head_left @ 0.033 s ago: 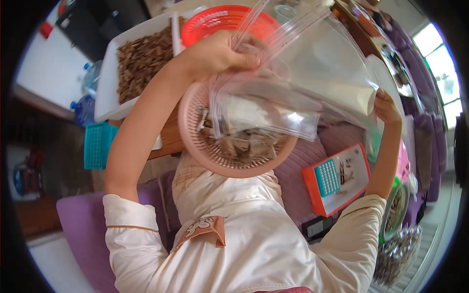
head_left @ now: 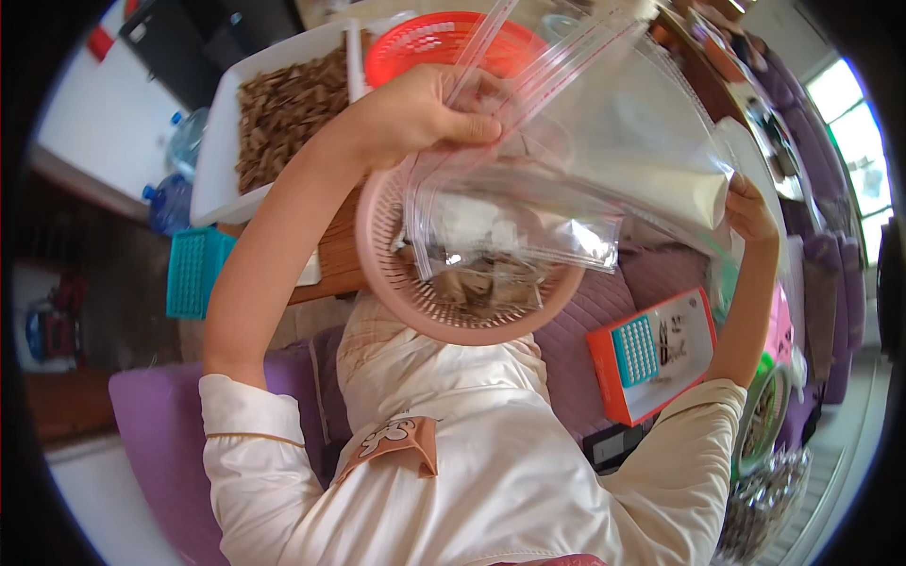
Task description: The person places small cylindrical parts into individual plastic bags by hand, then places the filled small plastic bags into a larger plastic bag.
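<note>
Head camera, looking down: my left hand [head_left: 425,113] is closed around the top edge of a clear plastic bag [head_left: 604,160], fingers curled over its red-striped zip strip. My right hand [head_left: 750,212] grips the far side of the same bag, fingers wrapped round its edge, though how tightly I cannot tell from here. The bag hangs stretched between the two hands, raised above a pink round basket [head_left: 377,236] that sits on my lap against my cream shirt [head_left: 491,453]. Brown pieces [head_left: 481,283] lie in the basket, seen through the plastic; smaller clear packets [head_left: 528,226] show inside or behind the bag, and I cannot tell which. Beyond my left hand stands a red basket [head_left: 415,47], and beside it a white tray [head_left: 212,179] filled with more brown pieces, resting on a wooden table [head_left: 335,264]. A teal crate [head_left: 193,274] stands left of my forearm. An orange-edged box [head_left: 651,354] lies on the purple cushion [head_left: 585,340] under my right arm.
</note>
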A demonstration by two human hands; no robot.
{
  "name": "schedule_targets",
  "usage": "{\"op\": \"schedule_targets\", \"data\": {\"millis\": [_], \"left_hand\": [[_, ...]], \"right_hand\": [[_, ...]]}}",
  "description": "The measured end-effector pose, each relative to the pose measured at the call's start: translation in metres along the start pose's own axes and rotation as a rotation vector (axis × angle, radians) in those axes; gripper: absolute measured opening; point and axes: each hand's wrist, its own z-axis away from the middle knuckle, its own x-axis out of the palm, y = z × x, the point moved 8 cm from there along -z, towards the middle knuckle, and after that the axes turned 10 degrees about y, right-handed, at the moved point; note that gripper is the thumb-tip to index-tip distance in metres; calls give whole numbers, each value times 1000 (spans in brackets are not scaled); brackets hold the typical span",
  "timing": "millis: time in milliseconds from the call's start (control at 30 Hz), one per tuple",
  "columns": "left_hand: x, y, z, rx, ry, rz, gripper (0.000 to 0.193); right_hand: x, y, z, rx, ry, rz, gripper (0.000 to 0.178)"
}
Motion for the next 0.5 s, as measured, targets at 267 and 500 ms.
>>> {"op": "schedule_targets", "data": {"millis": [267,500], "left_hand": [[-43,35,110,126,475,-158,35],[-58,32,140,184,720,-176,43]], "right_hand": [[108,-76,-73,-263,-137,225,46],[107,-107,-96,-409,-136,395,50]]}}
